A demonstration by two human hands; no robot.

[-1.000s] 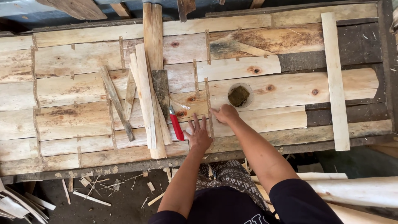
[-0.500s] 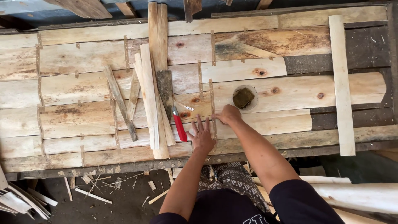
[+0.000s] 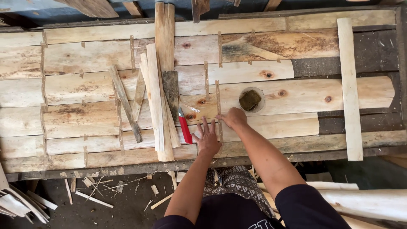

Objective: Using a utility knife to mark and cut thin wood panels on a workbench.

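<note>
Thin strip (image 3: pixel 219 111) lies on desk (image 3: pixel 85 91), long axis away from person. Left hand (image 3: pixel 207 138) flat, fingers spread, beside strip. Right hand (image 3: pixel 232 118) nearer, grip narrow, pinching strip's near end.

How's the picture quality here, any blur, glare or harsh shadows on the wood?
Head view: even, soft daylight across the plank table, no glare. Left hand, right hand and the red-handled knife look sharp, with only faint shadows. The floor beneath is dimmer. Straight edges bow slightly toward the corners.

Knife (image 3: pixel 185 129) left of left hand (image 3: pixel 207 140), cup (image 3: pixel 251 100) behind right hand (image 3: pixel 232 118)
</note>
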